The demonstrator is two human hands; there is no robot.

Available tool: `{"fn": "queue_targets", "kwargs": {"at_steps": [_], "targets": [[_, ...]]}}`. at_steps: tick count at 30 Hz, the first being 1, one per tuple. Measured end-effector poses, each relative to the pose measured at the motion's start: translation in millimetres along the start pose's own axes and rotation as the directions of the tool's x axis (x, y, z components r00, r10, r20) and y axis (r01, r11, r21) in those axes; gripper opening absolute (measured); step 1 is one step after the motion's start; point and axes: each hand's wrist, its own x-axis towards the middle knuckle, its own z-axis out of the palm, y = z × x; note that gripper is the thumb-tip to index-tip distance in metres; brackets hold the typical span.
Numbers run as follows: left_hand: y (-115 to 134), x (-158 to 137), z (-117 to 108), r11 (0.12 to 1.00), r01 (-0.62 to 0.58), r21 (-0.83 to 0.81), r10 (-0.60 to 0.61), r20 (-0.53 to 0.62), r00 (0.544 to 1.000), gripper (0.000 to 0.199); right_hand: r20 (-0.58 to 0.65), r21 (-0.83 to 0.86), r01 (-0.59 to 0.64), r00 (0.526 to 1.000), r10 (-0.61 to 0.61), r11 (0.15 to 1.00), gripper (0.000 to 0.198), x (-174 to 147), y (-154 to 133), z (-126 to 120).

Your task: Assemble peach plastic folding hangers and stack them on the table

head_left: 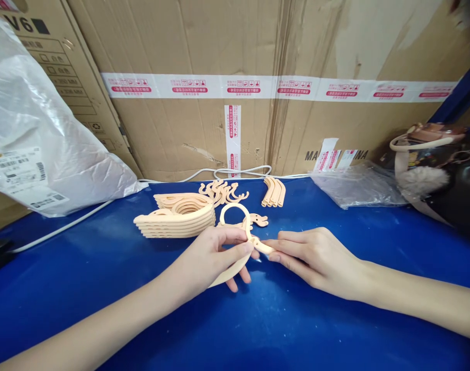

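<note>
My left hand (229, 252) grips a cream plastic hanger part (235, 268) with a long curved arm and a ring-shaped loop that rises above the fingers. Pinched in the fingers of my right hand (316, 255) is a small curved cream piece (264, 247), its other end touching the hanger part at my left fingertips. Whether the two are joined there I cannot tell. Behind my left hand lies a neat stack of similar hanger parts (177, 221). Just beyond the loop, a small forked piece (259, 220) rests on the blue table (297, 324).
Several small hooks (221, 191) lie in a pile behind the stack, with short curved tubes (273, 192) to their right. Large cardboard boxes (188, 134) stand at the back. A white plastic bag (57, 123), a cable (65, 226), a clear bag (347, 185) and a dark handbag (455, 180) surround the work.
</note>
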Motion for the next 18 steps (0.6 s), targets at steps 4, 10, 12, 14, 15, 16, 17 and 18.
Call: {"fn": "queue_targets", "kwargs": {"at_steps": [4, 10, 12, 14, 15, 16, 17, 18], "targets": [[-2.5, 0.6, 0.0, 0.999, -0.011, 0.039, 0.010, 0.029, 1.000, 0.028, 0.002, -0.049, 0.018, 1.000, -0.018, 0.999, 0.035, -1.0, -0.2, 1.5], [-8.4, 0.7, 1.1, 0.995, -0.007, 0.098, 0.006, 0.018, 1.000, 0.034, 0.031, -0.040, -0.004, 1.000, 0.005, 0.999, 0.035, -2.2, -6.3, 1.7], [-9.7, 0.4, 1.2, 0.994, -0.011, 0.110, 0.010, 0.011, 1.000, 0.035, 0.041, -0.027, -0.012, 0.999, 0.013, 1.000, 0.035, -2.1, -8.5, 2.0], [-9.7, 0.0, 1.1, 0.993, -0.009, 0.115, 0.008, 0.010, 1.000, 0.035, 0.043, -0.024, -0.025, 0.999, 0.026, 0.999, 0.035, -1.7, -9.8, 2.7], [-9.3, -0.1, 1.0, 0.994, -0.005, 0.113, 0.004, 0.010, 1.000, 0.035, 0.041, -0.027, -0.030, 0.999, 0.031, 0.999, 0.035, -1.4, -10.0, 3.3], [-8.8, -0.1, 1.0, 0.994, 0.000, 0.110, -0.001, 0.008, 1.000, 0.035, 0.037, -0.033, -0.033, 0.999, 0.034, 0.999, 0.035, -1.2, -10.1, 4.0], [-8.4, -0.1, 1.0, 0.994, 0.007, 0.106, -0.008, 0.007, 1.000, 0.035, 0.033, -0.037, -0.035, 0.999, 0.036, 0.999, 0.035, -1.1, -9.9, 4.6], [-8.1, 0.1, 1.1, 0.994, 0.015, 0.104, -0.016, 0.005, 1.000, 0.035, 0.032, -0.040, -0.035, 0.999, 0.036, 0.999, 0.035, -1.1, -9.7, 5.2]]}}
